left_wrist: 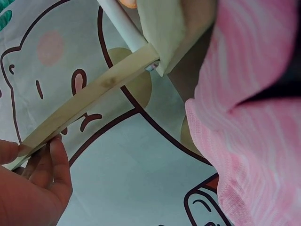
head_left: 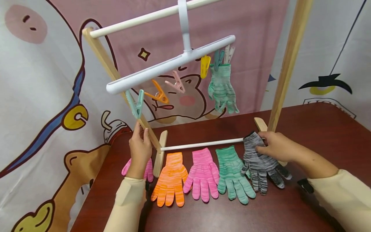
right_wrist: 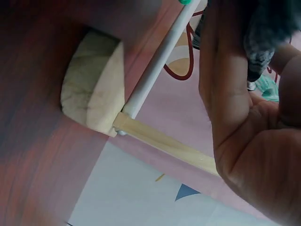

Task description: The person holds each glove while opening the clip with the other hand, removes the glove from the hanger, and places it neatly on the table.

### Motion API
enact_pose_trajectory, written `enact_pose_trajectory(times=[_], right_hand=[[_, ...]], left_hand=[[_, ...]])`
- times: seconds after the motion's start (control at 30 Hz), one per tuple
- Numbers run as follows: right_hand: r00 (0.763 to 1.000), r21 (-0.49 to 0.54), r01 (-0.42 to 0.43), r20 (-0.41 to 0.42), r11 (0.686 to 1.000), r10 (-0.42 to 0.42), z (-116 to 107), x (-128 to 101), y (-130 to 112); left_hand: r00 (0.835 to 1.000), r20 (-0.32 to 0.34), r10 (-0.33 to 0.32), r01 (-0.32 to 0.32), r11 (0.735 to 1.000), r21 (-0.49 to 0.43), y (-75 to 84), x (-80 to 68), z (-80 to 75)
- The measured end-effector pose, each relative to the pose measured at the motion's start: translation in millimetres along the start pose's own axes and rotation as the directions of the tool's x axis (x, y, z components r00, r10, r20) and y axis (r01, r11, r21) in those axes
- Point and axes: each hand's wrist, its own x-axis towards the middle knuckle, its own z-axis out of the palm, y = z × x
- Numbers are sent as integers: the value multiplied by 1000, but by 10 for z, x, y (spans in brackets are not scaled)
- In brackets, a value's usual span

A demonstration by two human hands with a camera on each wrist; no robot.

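My right hand (head_left: 276,146) pinches a black-and-grey knit glove (head_left: 256,164) near its cuff, the glove's fingers hanging down over the table. In the right wrist view only a dark, blurred part of that glove (right_wrist: 261,52) shows beside the palm. My left hand (head_left: 140,151) holds the wooden left post (left_wrist: 89,96) of the rack between thumb and fingers, just under a mint clothespin (head_left: 135,103). A green glove (head_left: 223,87) hangs by clothespins from the right end of the white hanger (head_left: 171,66). Orange (head_left: 171,178), pink (head_left: 202,174) and green gloves (head_left: 233,174) lie side by side.
Another pink glove (head_left: 149,170) lies partly behind my left wrist. Orange (head_left: 157,91), light pink (head_left: 175,83) and yellow clothespins (head_left: 205,66) hang along the hanger. A white lower bar (head_left: 203,144) joins the rack's feet, and the right post (head_left: 285,74) rises beside my right hand.
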Motion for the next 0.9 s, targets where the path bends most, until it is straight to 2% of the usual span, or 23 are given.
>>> enact_pose_trajectory(times=[0.17,0.4,0.53,0.9], right_hand=[[1000,-91,-8,10,996,9,11,20,41],[999,-93,-22,32,995,25,25,26,66],[999,-105,-28,22,994,30,23,16,73],[999,-179,11,-47,984,-20,31,3,105]], left_hand=[[1000,-1,11,-11,1000,2,-23,-1,-3],[1000,-1,19,-19,1000,14,-42,1,-16],[1000,2,15,-15,1000,25,-35,2,-17],[1000,2,31,-31,999,38,-46,-4,-8]])
